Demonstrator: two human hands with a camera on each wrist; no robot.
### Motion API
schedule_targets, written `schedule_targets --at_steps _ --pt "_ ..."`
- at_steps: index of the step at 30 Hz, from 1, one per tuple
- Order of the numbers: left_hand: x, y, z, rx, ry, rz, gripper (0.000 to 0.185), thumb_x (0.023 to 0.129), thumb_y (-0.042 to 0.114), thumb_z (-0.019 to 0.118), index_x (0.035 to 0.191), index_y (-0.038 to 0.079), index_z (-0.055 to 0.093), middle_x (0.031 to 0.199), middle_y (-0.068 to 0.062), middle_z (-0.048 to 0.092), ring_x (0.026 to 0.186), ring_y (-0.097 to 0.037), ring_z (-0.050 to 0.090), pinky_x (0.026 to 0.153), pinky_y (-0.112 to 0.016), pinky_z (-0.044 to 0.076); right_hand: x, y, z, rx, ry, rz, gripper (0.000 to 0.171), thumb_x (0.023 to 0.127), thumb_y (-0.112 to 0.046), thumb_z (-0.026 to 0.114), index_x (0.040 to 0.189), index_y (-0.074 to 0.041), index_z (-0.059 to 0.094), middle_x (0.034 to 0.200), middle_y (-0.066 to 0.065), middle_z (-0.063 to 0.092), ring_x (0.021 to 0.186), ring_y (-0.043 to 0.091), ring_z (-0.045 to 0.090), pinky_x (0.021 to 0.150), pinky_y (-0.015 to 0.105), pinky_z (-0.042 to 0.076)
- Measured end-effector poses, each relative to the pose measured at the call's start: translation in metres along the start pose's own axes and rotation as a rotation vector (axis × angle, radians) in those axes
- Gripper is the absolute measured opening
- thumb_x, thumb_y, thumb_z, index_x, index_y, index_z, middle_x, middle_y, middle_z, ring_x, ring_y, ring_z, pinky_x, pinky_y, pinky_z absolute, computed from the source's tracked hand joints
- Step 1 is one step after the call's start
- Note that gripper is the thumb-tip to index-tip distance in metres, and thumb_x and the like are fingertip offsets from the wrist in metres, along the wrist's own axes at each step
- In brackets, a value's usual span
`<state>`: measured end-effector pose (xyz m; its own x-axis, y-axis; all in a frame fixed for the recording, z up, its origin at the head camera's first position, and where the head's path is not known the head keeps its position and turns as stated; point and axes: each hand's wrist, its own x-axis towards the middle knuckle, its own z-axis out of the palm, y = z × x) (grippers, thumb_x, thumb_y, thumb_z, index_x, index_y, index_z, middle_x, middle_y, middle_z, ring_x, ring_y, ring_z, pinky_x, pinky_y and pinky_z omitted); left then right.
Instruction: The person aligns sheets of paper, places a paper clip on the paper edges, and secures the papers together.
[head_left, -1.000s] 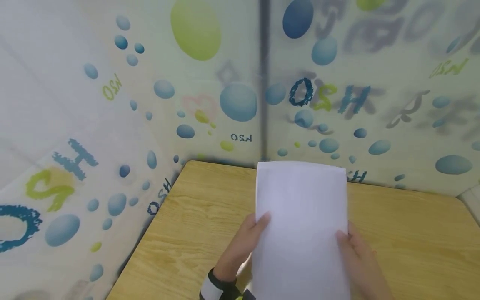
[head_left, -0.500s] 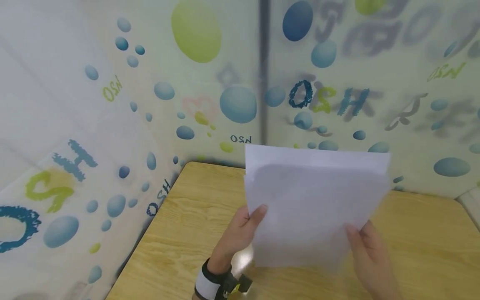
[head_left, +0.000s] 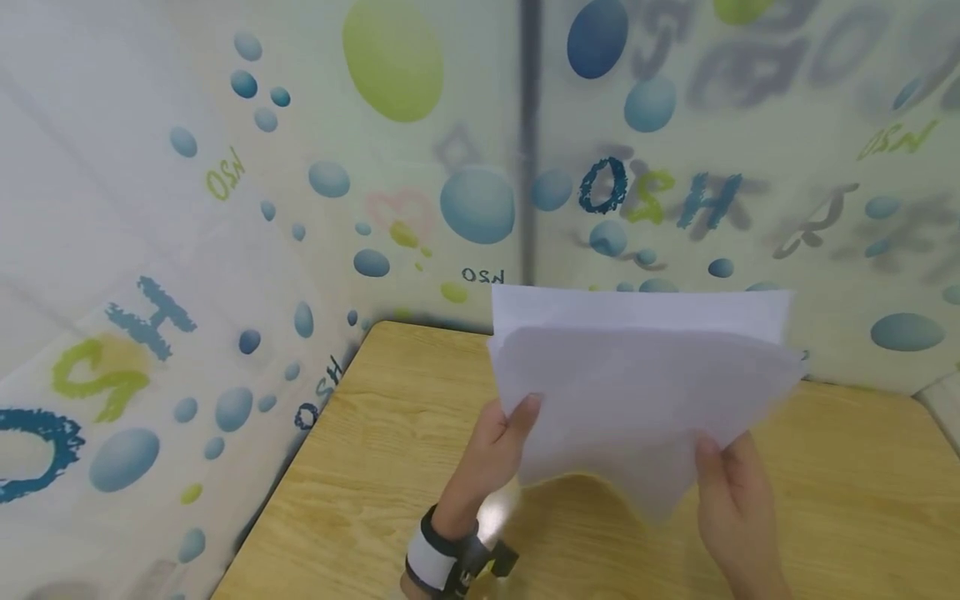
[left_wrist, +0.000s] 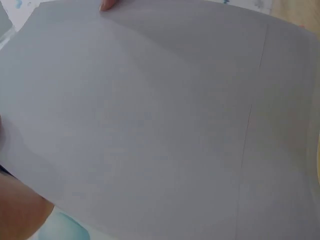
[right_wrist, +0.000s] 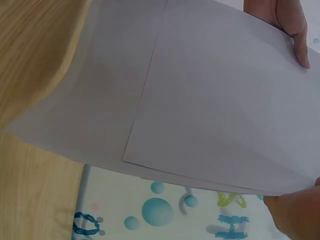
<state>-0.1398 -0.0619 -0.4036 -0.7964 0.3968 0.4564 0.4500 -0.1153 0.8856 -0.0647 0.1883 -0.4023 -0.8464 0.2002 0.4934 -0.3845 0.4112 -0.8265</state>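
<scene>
Head view: sheets [head_left: 637, 375] above table [head_left: 360, 467].

Thin, matt white paper sheets [head_left: 637, 383] held above a desk [head_left: 360, 483] of pale, smooth wood-grain laminate with a slight sheen; behind, glossy printed plastic sheeting [head_left: 225, 208].

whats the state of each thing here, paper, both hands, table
paper sheets: lifted off the table, held in the air, fanned apart so at least two edges show
left hand: pinches the sheets' left edge, thumb on top
right hand: pinches the lower right edge
wooden table: bare below the sheets
</scene>
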Motion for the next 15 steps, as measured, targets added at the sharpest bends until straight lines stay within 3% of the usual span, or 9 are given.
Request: schedule_targets --at_steps 7,15 --pt "0.001 -0.011 0.003 0.020 0.047 -0.034 0.025 0.105 0.011 0.041 0.113 -0.005 0.059 0.103 -0.022 0.066 0.091 -0.027 0.065 0.078 -0.043 0.052 -0.001 0.010 0.004 0.073 -0.027 0.037 0.033 0.102 0.003 0.036 0.133 0.004 0.047 0.125 0.004 0.058 0.114 0.012 0.055 0.091 0.018 0.042" --pt "0.000 -0.020 0.007 -0.002 0.071 -0.084 0.024 0.104 0.012 0.045 0.112 -0.005 0.060 0.105 -0.021 0.067 0.095 -0.024 0.066 0.081 -0.041 0.051 -0.004 0.018 0.007 0.039 -0.017 0.077 0.029 0.103 -0.001 0.036 0.130 0.004 0.047 0.123 0.002 0.058 0.116 0.011 0.054 0.091 0.017 0.041"
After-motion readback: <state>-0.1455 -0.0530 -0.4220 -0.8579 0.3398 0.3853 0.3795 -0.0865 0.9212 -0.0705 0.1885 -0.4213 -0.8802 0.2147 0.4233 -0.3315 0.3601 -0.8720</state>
